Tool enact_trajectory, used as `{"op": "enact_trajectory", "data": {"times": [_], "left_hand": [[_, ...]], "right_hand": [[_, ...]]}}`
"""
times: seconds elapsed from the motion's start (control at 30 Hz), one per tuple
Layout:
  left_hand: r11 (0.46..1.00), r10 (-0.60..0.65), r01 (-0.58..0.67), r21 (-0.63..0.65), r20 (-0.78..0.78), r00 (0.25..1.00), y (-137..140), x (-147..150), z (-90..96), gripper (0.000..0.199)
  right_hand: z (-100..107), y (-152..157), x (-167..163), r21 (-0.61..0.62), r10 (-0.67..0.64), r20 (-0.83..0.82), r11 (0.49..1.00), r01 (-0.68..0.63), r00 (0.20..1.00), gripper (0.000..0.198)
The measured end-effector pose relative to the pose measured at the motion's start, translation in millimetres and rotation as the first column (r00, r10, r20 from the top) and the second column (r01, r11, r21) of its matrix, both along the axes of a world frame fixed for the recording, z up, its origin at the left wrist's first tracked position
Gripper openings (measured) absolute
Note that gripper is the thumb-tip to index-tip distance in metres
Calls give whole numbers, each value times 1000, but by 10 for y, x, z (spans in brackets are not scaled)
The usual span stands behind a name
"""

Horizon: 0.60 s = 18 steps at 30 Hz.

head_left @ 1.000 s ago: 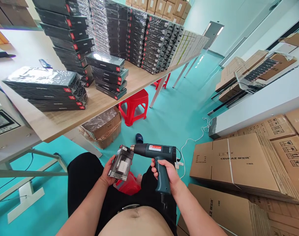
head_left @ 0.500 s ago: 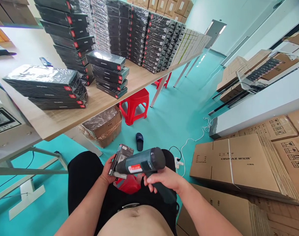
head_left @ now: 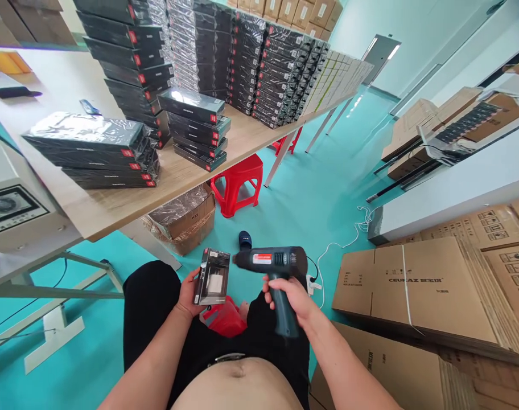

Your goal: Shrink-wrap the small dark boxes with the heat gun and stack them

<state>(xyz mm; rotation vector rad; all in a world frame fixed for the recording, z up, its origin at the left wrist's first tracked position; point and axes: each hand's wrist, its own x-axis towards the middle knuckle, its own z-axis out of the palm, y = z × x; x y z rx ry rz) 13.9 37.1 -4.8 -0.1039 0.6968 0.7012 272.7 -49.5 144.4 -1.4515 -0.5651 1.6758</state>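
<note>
My left hand (head_left: 191, 292) grips a small black box (head_left: 214, 273) by its left edge; a pale label or window shows on its face. My right hand (head_left: 292, 296) is wrapped round the handle of a dark green heat gun (head_left: 271, 260). The nozzle of the heat gun points left and sits just beside the right edge of the box, apart from it. Both are held above my lap, over a red stool (head_left: 227, 319) seen between my legs.
On the wooden table (head_left: 127, 213) ahead stand film-wrapped stacks of black boxes (head_left: 89, 151) and a shorter stack (head_left: 198, 128). Another red stool (head_left: 241, 182) and an open carton (head_left: 191, 219) are below. Flat cartons (head_left: 396, 285) lie at right, near a power strip (head_left: 313, 285) with cords.
The heat gun has moved right and up, from in front of the box to beside it. The box now faces me more fully. My view has shifted slightly.
</note>
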Motion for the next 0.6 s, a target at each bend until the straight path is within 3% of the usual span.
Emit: {"op": "enact_trajectory", "data": {"times": [0.07, 0.23, 0.4, 0.5, 0.53, 0.6], "left_hand": [[1000, -11, 11, 0, -6, 1000, 3, -4, -14, 34], [1000, 3, -3, 1, -30, 1000, 20, 28, -31, 28], [999, -33, 33, 8, -10, 999, 1, 1, -37, 33], [999, -28, 28, 24, -21, 999, -1, -14, -38, 31], [999, -27, 28, 32, -16, 999, 0, -12, -36, 31], [999, -22, 23, 46, -7, 1000, 4, -1, -32, 33]], "right_hand": [[-55, 8, 21, -14, -79, 8, 997, 79, 997, 26], [18, -8, -35, 14, 108, -141, 994, -107, 984, 29], [110, 187, -88, 64, -33, -14, 997, 34, 999, 24], [231, 216, -77, 74, 188, -61, 980, -184, 980, 26], [282, 200, -71, 71, 322, -69, 946, -317, 944, 25], [371, 162, -65, 56, 575, -55, 818, -572, 817, 23]]}}
